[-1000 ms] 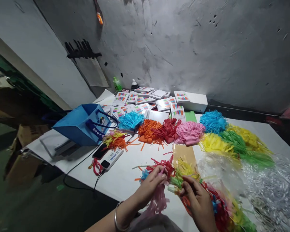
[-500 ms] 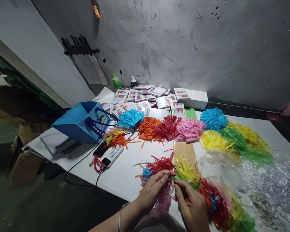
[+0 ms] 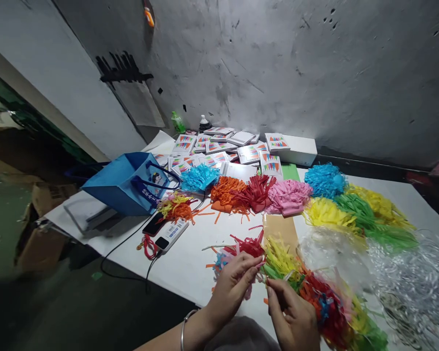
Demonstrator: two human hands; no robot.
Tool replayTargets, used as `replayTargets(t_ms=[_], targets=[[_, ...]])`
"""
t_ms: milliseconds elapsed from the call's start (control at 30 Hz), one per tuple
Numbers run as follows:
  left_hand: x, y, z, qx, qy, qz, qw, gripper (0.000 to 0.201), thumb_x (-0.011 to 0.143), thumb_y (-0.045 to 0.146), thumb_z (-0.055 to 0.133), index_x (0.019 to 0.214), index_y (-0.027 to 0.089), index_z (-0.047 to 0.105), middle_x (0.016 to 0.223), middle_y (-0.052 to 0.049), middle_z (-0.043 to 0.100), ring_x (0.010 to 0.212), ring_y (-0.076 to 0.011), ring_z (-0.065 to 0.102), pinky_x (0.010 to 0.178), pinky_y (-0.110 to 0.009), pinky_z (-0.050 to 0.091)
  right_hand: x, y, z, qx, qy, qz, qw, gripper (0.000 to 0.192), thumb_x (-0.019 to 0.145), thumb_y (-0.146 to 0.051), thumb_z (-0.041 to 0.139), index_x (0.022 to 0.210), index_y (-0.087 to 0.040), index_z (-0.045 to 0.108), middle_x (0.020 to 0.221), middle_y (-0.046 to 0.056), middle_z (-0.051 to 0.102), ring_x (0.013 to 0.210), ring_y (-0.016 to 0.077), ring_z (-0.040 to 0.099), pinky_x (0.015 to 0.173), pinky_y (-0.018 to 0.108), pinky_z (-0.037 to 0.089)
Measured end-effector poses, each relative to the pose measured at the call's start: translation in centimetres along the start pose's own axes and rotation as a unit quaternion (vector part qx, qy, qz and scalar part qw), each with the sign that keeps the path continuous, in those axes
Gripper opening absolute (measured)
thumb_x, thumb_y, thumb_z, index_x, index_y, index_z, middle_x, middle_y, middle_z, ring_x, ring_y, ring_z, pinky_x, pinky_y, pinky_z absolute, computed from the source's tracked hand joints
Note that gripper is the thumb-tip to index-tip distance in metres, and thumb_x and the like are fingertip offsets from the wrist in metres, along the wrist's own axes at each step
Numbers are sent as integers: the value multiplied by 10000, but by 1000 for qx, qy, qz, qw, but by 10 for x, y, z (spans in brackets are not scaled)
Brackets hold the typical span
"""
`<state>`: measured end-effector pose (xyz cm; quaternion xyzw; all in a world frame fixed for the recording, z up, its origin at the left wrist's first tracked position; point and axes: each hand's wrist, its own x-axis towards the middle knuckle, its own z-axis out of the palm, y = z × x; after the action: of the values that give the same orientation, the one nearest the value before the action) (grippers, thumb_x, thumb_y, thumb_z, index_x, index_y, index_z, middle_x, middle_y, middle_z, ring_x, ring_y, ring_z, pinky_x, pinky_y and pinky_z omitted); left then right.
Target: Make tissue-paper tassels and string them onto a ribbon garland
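My left hand (image 3: 234, 280), with a bangle at its wrist, is closed in a pinch on a pink tissue-paper tassel (image 3: 248, 292). Most of that tassel is hidden behind the hand. Just to the right, my right hand (image 3: 294, 312) pinches a thin string (image 3: 265, 273) that runs up toward the left fingertips. Around both hands lies a row of colourful tassels: a red tassel (image 3: 247, 245) and some blue and orange strips at the left, a yellow tassel (image 3: 281, 256) behind, and a darker red tassel (image 3: 331, 312) beyond my right hand.
Fringed paper bundles, among them an orange bundle (image 3: 229, 192) and a pink bundle (image 3: 289, 196), line the table's middle. Behind them lie printed packets (image 3: 215, 146). A blue bag (image 3: 117, 183), a power bank (image 3: 171, 235) and cable stand left; clear plastic strands (image 3: 420, 278) lie right.
The pink tassel strips that hung below my left hand have swung up and left, mostly behind it. My left hand has turned slightly; a thin string now shows between the hands.
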<state>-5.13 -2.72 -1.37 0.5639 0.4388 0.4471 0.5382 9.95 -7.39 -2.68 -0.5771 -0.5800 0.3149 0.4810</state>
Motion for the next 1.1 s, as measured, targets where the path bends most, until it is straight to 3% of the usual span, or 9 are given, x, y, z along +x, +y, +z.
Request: replayTargets(t_ms=[100,300,567,733,900,1000,1100], targets=[[1,-1,1,-5,19,-2,1000,331,894,460,572,1068,220,721,921,-72,616,642,-132,561,509,-220,453,-1,0,0,4,3,0,1000,214,887,-357,562,914,-201,706,783,49,726,600,156,678,629,230,575],[1,5,1,48,54,43,996,223,891,363,612,990,206,735,932,-76,670,904,-207,616,831,-308,490,-1,-2,2,-9,9,-10,1000,216,884,-371,560,894,-206,699,781,55,728,636,171,685,618,228,561],[-4,-14,4,62,90,61,992,154,871,324,642,955,196,664,904,-61,648,871,-201,605,797,-310,501,4,-7,-2,-20,-42,39,998,313,869,-464,553,761,-199,680,521,-10,551,440,109,486,404,185,395],[-7,-22,5,60,81,74,992,117,854,263,663,936,199,609,900,-37,615,839,-174,598,775,-286,500,8,-9,-3,61,-58,118,989,369,831,-532,593,801,-175,682,505,-26,517,430,103,468,385,192,358],[-8,-24,5,43,63,94,993,147,839,202,669,970,201,603,910,-34,615,817,-152,591,748,-254,493,15,-8,-2,227,-81,231,943,455,790,-559,656,996,-155,614,599,-15,632,372,82,491,416,201,370],[-9,-27,6,8,78,71,994,263,827,200,680,1065,218,569,930,-29,628,843,-157,607,783,-267,501,16,-8,0,283,-89,240,924,481,765,-564,685,1003,-154,605,596,-17,635,366,88,510,419,205,376],[-9,-27,9,-24,95,44,994,354,814,219,696,1125,232,526,901,-15,639,848,-163,623,801,-285,509,14,-7,1,278,-58,237,929,484,754,-555,704,1005,-153,607,600,-19,635,397,97,526,452,222,419]])
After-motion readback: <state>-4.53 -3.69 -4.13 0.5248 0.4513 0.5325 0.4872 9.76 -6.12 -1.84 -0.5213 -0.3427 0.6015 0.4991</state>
